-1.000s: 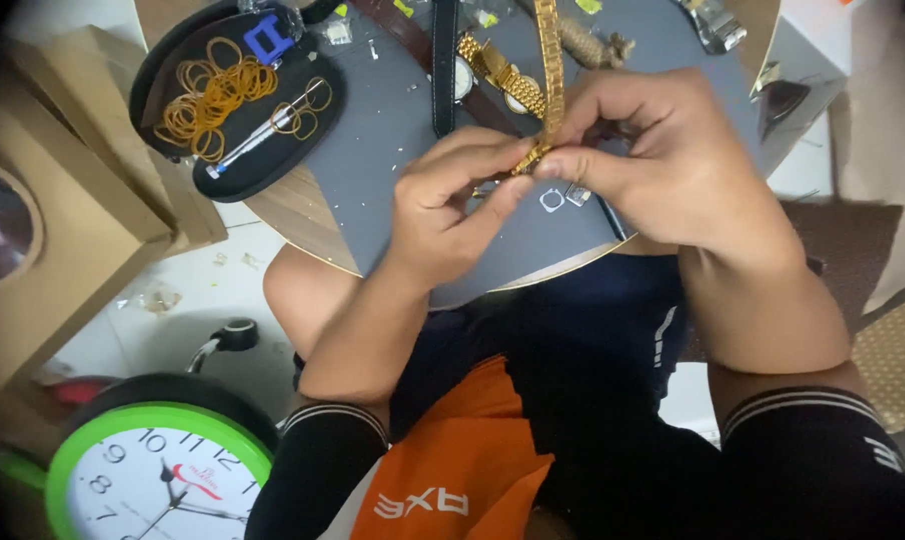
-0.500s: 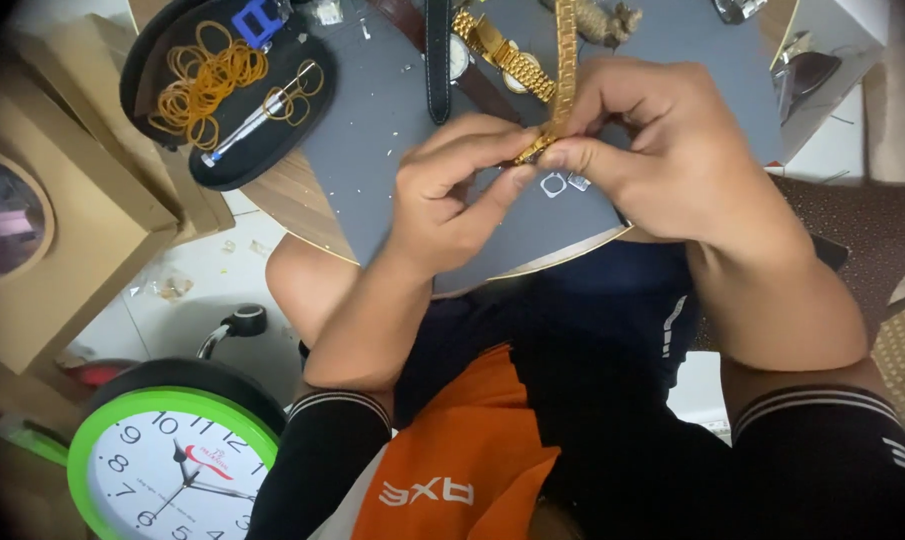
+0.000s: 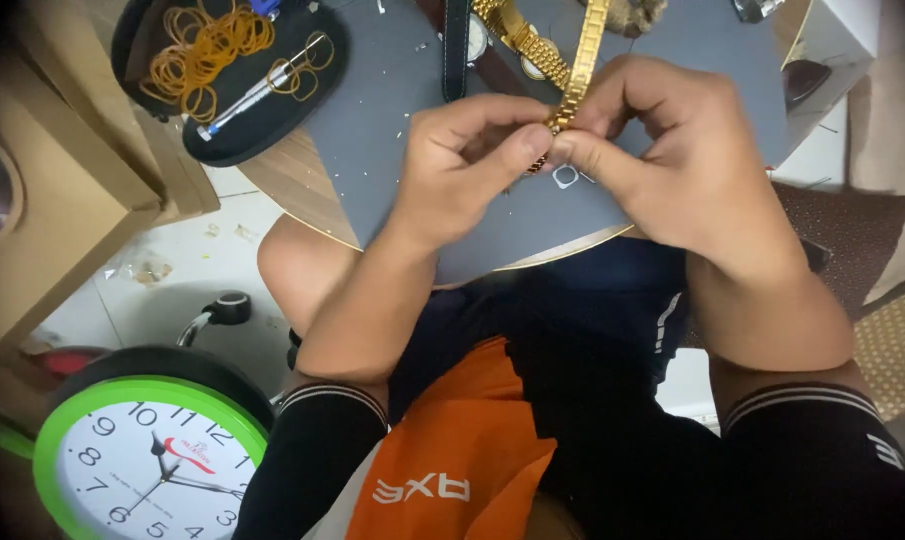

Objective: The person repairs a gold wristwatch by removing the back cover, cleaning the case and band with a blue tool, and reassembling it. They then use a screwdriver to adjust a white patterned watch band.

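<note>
Fingertips of both hands, left point(image 3: 462, 165) and right point(image 3: 672, 150), pinch the gold watch bracelet point(image 3: 582, 55); probably best gripped close to the link.

A gold metal watch band point(image 3: 582, 55) lies on a slate-grey mat point(image 3: 392, 130) over a light wood-grain surface point(image 3: 292, 180). By the surface's left edge a black oval tray point(image 3: 222, 140) holds orange-yellow rubber bands point(image 3: 197, 50) and a silver tool with a blue tip point(image 3: 242, 95). On the pale floor point(image 3: 152, 310) a wall clock point(image 3: 147, 460) has a lime-green rim, white face and black numerals. The sleeves point(image 3: 812, 440) are black with white-striped cuffs.
</note>
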